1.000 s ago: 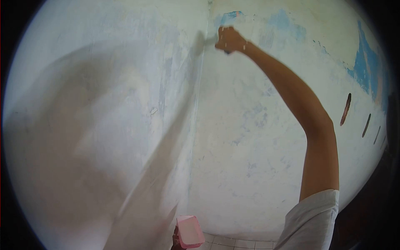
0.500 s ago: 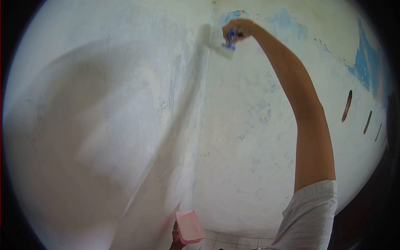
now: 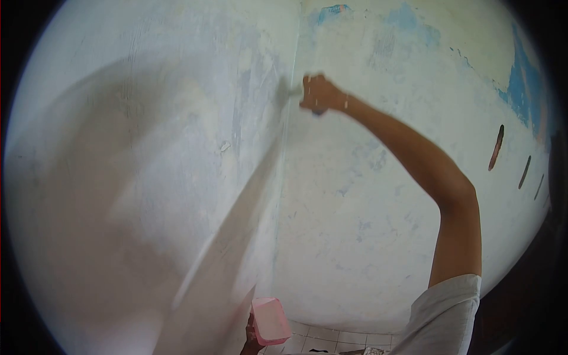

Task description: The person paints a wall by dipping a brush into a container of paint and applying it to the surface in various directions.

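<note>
My right hand [image 3: 319, 93] is raised at the corner where two walls meet, its fingers closed round a paintbrush [image 3: 319, 112]. Most of the brush is hidden behind the hand; a bit of its blue handle shows below the palm, and its pale bristles lie close to the corner line. Down low, my left hand [image 3: 251, 336] grips the side of a pink rectangular tub [image 3: 271, 321] with whitish paint in it. Only some of that hand's fingers show.
The left wall [image 3: 195, 154] carries my shadow and a small chipped spot. Blue patches and several dark slots mark the right wall [image 3: 367, 236]. White floor tiles [image 3: 322, 338] lie at the foot of the walls.
My right hand has come down and a little left with the paintbrush, turning so its back hides most of it. The elbow is lower and more bent. The left hand and tub stay put.
</note>
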